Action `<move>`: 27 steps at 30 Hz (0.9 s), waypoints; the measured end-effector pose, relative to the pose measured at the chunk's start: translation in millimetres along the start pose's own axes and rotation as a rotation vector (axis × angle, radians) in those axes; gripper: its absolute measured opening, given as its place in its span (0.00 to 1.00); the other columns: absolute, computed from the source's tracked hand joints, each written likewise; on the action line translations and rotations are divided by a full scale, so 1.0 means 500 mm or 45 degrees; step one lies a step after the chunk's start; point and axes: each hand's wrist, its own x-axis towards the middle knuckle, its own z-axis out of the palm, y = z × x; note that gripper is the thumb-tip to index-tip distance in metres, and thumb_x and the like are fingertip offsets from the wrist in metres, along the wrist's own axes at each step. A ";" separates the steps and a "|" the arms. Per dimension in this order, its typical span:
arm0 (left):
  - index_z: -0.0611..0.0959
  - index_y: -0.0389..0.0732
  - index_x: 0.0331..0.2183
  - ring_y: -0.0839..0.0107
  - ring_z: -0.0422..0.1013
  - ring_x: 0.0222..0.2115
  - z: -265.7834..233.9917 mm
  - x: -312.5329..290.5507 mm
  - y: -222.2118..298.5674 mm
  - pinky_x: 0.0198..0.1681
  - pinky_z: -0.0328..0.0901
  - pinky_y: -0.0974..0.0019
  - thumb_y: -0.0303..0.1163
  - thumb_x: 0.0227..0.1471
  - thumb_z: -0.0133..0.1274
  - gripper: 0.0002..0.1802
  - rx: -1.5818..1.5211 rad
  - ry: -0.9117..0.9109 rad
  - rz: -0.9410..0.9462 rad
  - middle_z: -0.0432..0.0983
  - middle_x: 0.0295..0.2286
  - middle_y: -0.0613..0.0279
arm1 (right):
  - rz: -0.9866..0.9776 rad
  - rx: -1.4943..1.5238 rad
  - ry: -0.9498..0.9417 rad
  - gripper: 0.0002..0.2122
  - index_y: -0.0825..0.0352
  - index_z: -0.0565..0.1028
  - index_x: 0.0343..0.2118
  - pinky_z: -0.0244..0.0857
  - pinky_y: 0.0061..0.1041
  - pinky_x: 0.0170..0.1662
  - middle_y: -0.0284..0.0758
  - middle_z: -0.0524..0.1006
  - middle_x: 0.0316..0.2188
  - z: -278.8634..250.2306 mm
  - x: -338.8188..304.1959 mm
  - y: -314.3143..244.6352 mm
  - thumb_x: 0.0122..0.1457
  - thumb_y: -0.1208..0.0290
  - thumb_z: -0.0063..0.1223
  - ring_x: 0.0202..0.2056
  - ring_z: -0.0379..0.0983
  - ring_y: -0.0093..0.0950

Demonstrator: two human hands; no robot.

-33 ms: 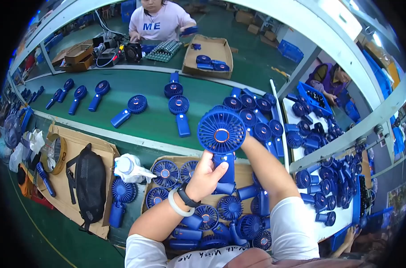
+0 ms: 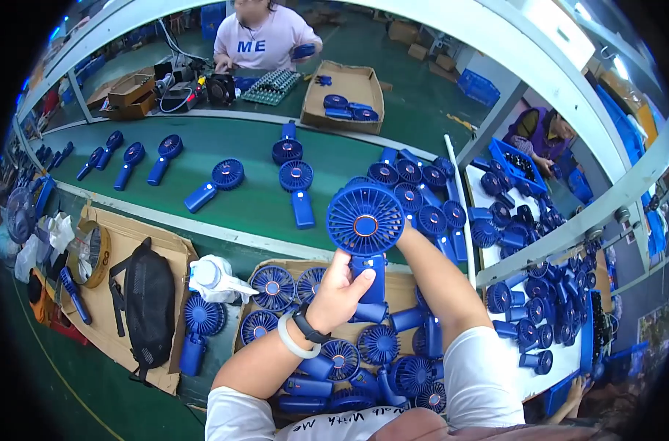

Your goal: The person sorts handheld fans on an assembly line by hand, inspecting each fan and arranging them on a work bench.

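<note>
My left hand (image 2: 340, 290) grips a blue handheld fan (image 2: 365, 220) by its handle, thumb lying on the front below the button area. The fan stands upright with its round grille facing me and an orange ring at the hub. My right forearm (image 2: 441, 275) reaches forward past the fan's right side. Its hand is hidden behind the fan head, so its fingers cannot be seen. Another blue rim shows just above the held fan's grille. Below my hands, a cardboard tray (image 2: 402, 283) holds several more blue fans (image 2: 378, 342), lying in different directions.
Several fans (image 2: 227, 174) lie on the green conveyor belt (image 2: 253, 202), more crowded at its right end. A white bottle (image 2: 211, 275) and a black mesh pouch (image 2: 149, 305) sit at left. A metal post (image 2: 489, 117) rises at right. Across the belt, a person (image 2: 265, 37) works.
The person across the belt has shifted posture, the raised hand with a blue part moving slightly left. The rim behind my held fan sits a little lower. My left hand keeps its grip.
</note>
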 end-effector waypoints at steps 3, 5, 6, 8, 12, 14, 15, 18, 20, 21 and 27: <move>0.58 0.39 0.52 0.69 0.67 0.43 0.027 0.012 -0.006 0.46 0.65 0.63 0.24 0.53 0.45 0.25 -0.081 -0.024 -0.043 0.67 0.43 0.56 | -0.239 0.691 -0.101 0.33 0.72 0.61 0.52 0.63 0.29 0.47 0.44 0.72 0.42 -0.013 -0.007 0.089 0.40 0.75 0.61 0.44 0.70 0.33; 0.58 0.39 0.52 0.69 0.67 0.43 -0.020 -0.017 0.012 0.46 0.65 0.63 0.24 0.54 0.45 0.25 -0.012 0.090 -0.023 0.67 0.43 0.56 | -0.338 1.469 -0.301 0.31 0.70 0.64 0.48 0.63 0.24 0.44 0.37 0.73 0.39 -0.084 -0.097 -0.087 0.37 0.78 0.62 0.40 0.70 0.26; 0.58 0.39 0.52 0.69 0.68 0.42 -0.011 -0.012 0.011 0.46 0.65 0.63 0.24 0.54 0.45 0.25 -0.021 0.084 -0.001 0.67 0.43 0.56 | -0.380 1.472 -0.153 0.28 0.70 0.64 0.46 0.64 0.22 0.41 0.33 0.73 0.36 -0.113 -0.124 -0.091 0.38 0.80 0.61 0.37 0.69 0.22; 0.58 0.39 0.52 0.69 0.68 0.42 -0.002 -0.004 0.008 0.46 0.64 0.64 0.24 0.54 0.45 0.24 -0.038 0.078 0.007 0.67 0.43 0.56 | -0.318 1.604 -0.026 0.29 0.70 0.62 0.48 0.66 0.24 0.38 0.33 0.72 0.33 -0.131 -0.162 -0.068 0.40 0.82 0.59 0.36 0.69 0.24; 0.60 0.40 0.51 0.70 0.69 0.41 0.006 0.000 0.015 0.45 0.65 0.65 0.24 0.53 0.45 0.23 -0.076 0.130 0.012 0.68 0.42 0.57 | -0.333 2.051 -0.157 0.24 0.66 0.58 0.50 0.70 0.29 0.38 0.34 0.70 0.33 -0.210 -0.294 -0.076 0.51 0.73 0.57 0.33 0.72 0.27; 0.61 0.40 0.50 0.71 0.69 0.39 -0.002 0.002 0.011 0.43 0.66 0.67 0.24 0.53 0.45 0.22 -0.061 0.216 -0.017 0.69 0.41 0.58 | -0.310 2.063 -0.080 0.21 0.66 0.59 0.49 0.70 0.28 0.38 0.35 0.71 0.36 -0.224 -0.333 -0.082 0.55 0.70 0.53 0.36 0.73 0.28; 0.61 0.39 0.49 0.79 0.67 0.32 0.004 0.006 0.018 0.36 0.66 0.74 0.24 0.54 0.44 0.20 -0.058 0.295 -0.021 0.69 0.36 0.63 | -0.380 1.979 0.000 0.19 0.67 0.60 0.49 0.69 0.27 0.40 0.36 0.71 0.38 -0.230 -0.352 -0.085 0.56 0.70 0.50 0.38 0.73 0.28; 0.63 0.39 0.48 0.80 0.66 0.32 -0.020 0.009 0.002 0.35 0.65 0.75 0.26 0.53 0.47 0.20 -0.088 0.374 -0.041 0.68 0.36 0.64 | -0.410 1.881 0.168 0.17 0.67 0.62 0.46 0.69 0.27 0.41 0.39 0.73 0.39 -0.225 -0.380 -0.084 0.54 0.72 0.51 0.38 0.74 0.29; 0.61 0.42 0.48 0.73 0.69 0.36 -0.021 0.008 -0.003 0.33 0.71 0.67 0.27 0.53 0.47 0.21 -0.059 0.375 -0.015 0.69 0.35 0.60 | -0.411 1.914 0.178 0.17 0.67 0.62 0.45 0.68 0.27 0.41 0.39 0.73 0.39 -0.222 -0.386 -0.093 0.54 0.72 0.52 0.38 0.74 0.29; 0.61 0.42 0.48 0.72 0.69 0.36 -0.012 0.006 0.007 0.34 0.71 0.66 0.26 0.53 0.47 0.21 -0.092 0.386 -0.057 0.68 0.36 0.60 | -0.411 1.927 0.183 0.17 0.67 0.62 0.45 0.67 0.27 0.42 0.39 0.73 0.39 -0.219 -0.385 -0.093 0.54 0.73 0.52 0.38 0.73 0.29; 0.61 0.43 0.47 0.71 0.70 0.36 -0.004 0.007 0.008 0.35 0.71 0.65 0.25 0.51 0.50 0.23 -0.116 0.326 -0.133 0.67 0.36 0.61 | -0.451 1.883 0.162 0.18 0.69 0.61 0.48 0.65 0.24 0.46 0.36 0.72 0.38 -0.216 -0.389 -0.091 0.55 0.75 0.50 0.40 0.71 0.24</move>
